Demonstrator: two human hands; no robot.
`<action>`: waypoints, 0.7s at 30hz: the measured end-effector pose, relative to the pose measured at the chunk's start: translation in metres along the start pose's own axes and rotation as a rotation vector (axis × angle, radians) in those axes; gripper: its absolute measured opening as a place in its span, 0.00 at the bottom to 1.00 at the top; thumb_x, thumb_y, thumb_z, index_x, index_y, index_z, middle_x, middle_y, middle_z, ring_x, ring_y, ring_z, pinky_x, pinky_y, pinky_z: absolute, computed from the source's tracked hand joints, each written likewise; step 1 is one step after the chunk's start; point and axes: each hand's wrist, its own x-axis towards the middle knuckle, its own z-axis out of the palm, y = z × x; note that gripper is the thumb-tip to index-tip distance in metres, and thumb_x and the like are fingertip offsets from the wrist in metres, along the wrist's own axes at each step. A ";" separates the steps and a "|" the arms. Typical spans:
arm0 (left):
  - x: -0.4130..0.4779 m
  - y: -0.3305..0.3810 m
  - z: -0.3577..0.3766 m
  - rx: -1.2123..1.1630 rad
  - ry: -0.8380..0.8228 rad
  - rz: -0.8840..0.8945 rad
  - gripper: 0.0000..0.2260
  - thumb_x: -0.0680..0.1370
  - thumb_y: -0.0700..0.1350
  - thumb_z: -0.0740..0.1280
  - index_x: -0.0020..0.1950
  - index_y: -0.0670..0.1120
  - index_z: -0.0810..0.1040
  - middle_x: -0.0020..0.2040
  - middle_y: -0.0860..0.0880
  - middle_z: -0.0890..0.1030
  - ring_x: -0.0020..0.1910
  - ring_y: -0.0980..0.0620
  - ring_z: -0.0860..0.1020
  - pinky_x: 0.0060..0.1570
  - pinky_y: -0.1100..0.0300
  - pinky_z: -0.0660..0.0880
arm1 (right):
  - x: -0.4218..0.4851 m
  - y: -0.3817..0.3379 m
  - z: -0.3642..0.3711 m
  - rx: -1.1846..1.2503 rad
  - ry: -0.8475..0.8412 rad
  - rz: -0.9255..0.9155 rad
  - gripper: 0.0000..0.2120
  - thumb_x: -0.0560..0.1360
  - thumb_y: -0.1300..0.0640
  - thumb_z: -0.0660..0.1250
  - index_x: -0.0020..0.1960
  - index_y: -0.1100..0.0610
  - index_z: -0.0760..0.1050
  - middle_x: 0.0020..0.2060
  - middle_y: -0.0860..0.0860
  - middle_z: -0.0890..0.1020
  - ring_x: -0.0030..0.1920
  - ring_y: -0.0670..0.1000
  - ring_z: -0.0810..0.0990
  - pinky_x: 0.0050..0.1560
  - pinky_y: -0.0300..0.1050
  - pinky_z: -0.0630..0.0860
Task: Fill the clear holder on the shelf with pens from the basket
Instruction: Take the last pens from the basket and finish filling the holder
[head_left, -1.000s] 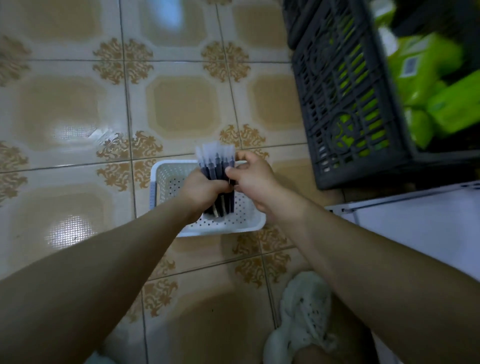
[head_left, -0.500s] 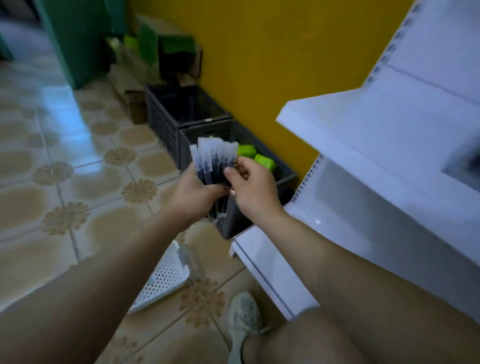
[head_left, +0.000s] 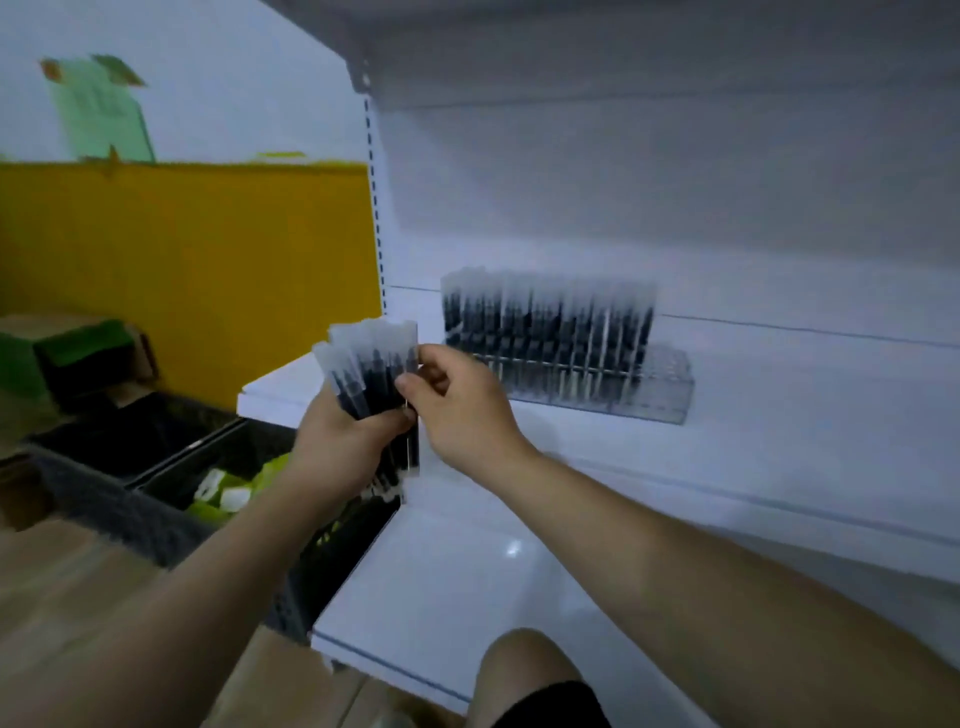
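My left hand (head_left: 343, 447) grips a bundle of black pens with frosted caps (head_left: 371, 371), held upright in front of the shelf's left end. My right hand (head_left: 462, 410) pinches the rightmost pen of that bundle between thumb and forefinger. Just to the right, on the white middle shelf (head_left: 779, 452), stands the clear holder (head_left: 654, 389). Its left and middle slots hold several upright pens (head_left: 545, 317); its right end shows no pens. The basket is out of view.
A white lower shelf (head_left: 452, 597) juts out below my arms. Dark plastic crates (head_left: 156, 488) with green packets sit on the floor at the left, against a yellow wall (head_left: 187, 270). An upper shelf (head_left: 623, 47) overhangs the holder. My knee (head_left: 524, 670) shows at the bottom.
My view has swung up from the floor basket to the shelf. Both hands rose with the pen bundle and now sit beside the clear holder.
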 end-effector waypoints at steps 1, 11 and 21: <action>0.002 0.008 0.013 -0.004 -0.027 0.011 0.18 0.71 0.36 0.71 0.59 0.46 0.80 0.53 0.51 0.84 0.54 0.52 0.82 0.58 0.49 0.76 | -0.005 -0.002 -0.017 -0.011 0.025 0.006 0.05 0.79 0.56 0.63 0.54 0.53 0.76 0.39 0.46 0.78 0.41 0.46 0.77 0.44 0.45 0.75; 0.025 0.051 0.136 -0.063 -0.229 0.000 0.16 0.73 0.37 0.72 0.60 0.46 0.78 0.49 0.52 0.84 0.49 0.54 0.82 0.50 0.57 0.78 | -0.037 0.007 -0.149 -0.212 0.362 0.128 0.07 0.79 0.55 0.63 0.48 0.59 0.73 0.36 0.46 0.73 0.38 0.46 0.72 0.40 0.42 0.70; 0.048 0.043 0.176 -0.072 -0.231 -0.119 0.19 0.73 0.39 0.73 0.63 0.41 0.73 0.54 0.46 0.81 0.52 0.47 0.79 0.52 0.56 0.74 | -0.008 0.035 -0.210 -0.187 0.552 0.135 0.05 0.80 0.58 0.61 0.52 0.49 0.69 0.41 0.50 0.78 0.47 0.56 0.80 0.49 0.51 0.77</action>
